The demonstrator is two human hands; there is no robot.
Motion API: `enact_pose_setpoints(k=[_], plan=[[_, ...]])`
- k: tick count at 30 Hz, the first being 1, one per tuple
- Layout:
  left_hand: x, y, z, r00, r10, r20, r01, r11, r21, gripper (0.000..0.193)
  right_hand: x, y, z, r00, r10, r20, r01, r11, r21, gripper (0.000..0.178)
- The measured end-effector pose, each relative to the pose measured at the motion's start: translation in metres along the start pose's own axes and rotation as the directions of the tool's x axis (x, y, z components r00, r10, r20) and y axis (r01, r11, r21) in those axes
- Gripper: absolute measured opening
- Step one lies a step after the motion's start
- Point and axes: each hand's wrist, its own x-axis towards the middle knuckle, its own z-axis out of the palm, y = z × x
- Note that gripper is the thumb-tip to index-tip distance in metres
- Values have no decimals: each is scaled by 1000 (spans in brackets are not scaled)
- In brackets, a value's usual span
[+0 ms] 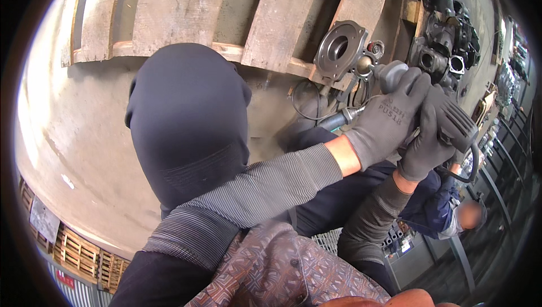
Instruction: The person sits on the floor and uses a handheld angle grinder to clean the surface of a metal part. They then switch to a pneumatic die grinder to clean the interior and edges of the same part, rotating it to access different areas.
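Observation:
A corded hand-held power tool (456, 119), with a dark ribbed body and a grey rounded nose, is held in both gloved hands. My left hand (389, 112), in a grey glove, wraps its front part. Behind it, my right hand (427, 147) grips the body near the cord end. The tool's nose points toward a flanged cast-metal housing (340, 50) with a round bore, on the pallet's near edge. A small shiny round part (364, 66) sits between nose and housing; whether the tool touches it I cannot tell.
The wooden pallet (180, 5) lies ahead. Several dark castings (443, 38) are piled at right. Another cylindrical tool (340, 119) with a cable lies below the pallet edge. A large rounded black-cloth form (189, 120) stands left of my hands. A person in dark blue (435, 211) is at right.

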Motion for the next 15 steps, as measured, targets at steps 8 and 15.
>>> enact_pose_setpoints(k=[8,15], plan=[[1,5,4,1000,17,-22,-15,997,77,62,-2,2,-7,1000,-11,-15,11,1000,5,61],[-1,4,7,999,21,-35,-18,995,96,64,-1,5,-10,999,34,8,-34,998,52,57]])
